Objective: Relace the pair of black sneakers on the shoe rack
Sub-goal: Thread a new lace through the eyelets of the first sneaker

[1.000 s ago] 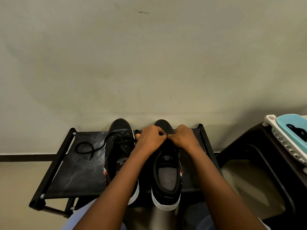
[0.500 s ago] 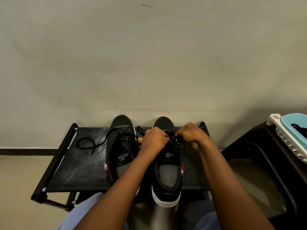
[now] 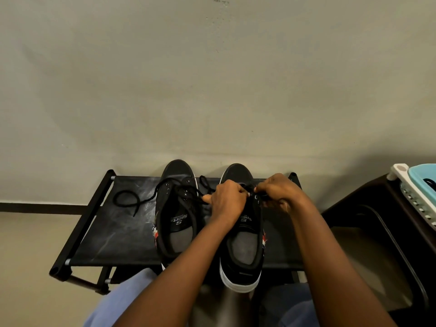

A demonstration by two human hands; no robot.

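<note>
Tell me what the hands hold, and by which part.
Both the left hand and right hand pinch the lace of the right sneaker above its eyelets; which stretch of lace is hidden.

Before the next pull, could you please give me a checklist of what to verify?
1. Grip: left hand and right hand both pinch the lace over the right shoe: ok.
2. Eyelet being threaded: hidden by the hands: cannot tell.
3. Right shoe seated on the rack: heel overhangs the front edge: not ok.
4. Left shoe laced: its loose lace trails across the rack: not ok.
5. Laces kept apart: the loose lace runs close to the left hand: cannot tell.
</note>
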